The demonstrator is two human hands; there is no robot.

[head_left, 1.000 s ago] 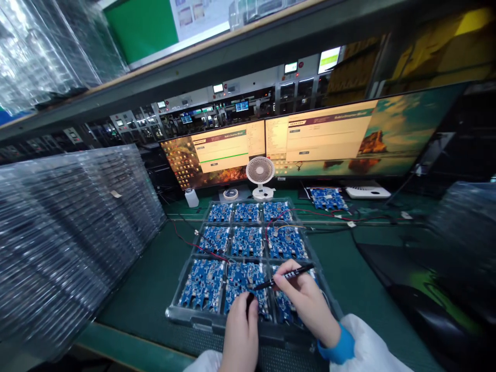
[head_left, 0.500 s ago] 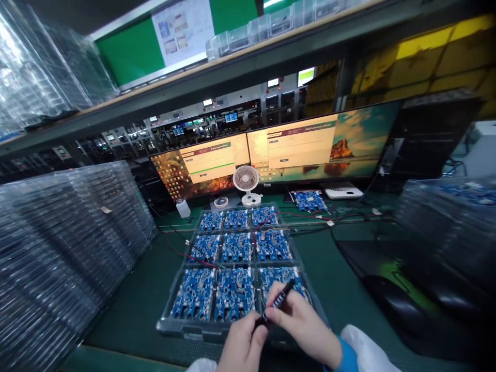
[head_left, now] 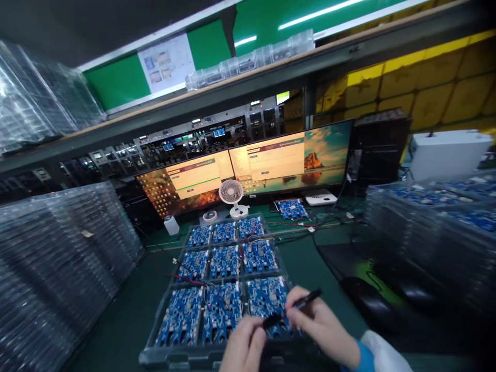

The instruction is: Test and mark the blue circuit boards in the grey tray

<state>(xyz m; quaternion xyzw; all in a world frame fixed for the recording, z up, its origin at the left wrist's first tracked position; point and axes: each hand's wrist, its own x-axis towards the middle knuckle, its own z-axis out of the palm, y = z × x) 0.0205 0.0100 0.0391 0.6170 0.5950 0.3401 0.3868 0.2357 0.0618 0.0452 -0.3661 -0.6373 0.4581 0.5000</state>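
Over the near right part of the tray, my right hand (head_left: 315, 320) grips a black marker pen (head_left: 310, 298) between thumb and fingers, its far end pointing up and right. My left hand (head_left: 245, 343) is closed on a black piece that looks like the marker's cap (head_left: 273, 320), in line with the pen. Whether cap and pen still touch is hard to see. Beneath both hands lies a clear plastic tray (head_left: 182, 356) with several blue circuit boards in its compartments. The nearest board (head_left: 267, 295) is partly covered by my hands.
Stacked clear trays (head_left: 65, 268) stand at the left. More trays with blue boards (head_left: 430, 196) are at the right, near two black mice (head_left: 368, 302). Two monitors (head_left: 287, 160), a small white fan (head_left: 231, 192) and a loose board (head_left: 292, 208) are behind. Thin wires cross the tray.
My right hand has moved right with the marker, away from my left hand, and more black shows between them. The view has swung to the right and up.
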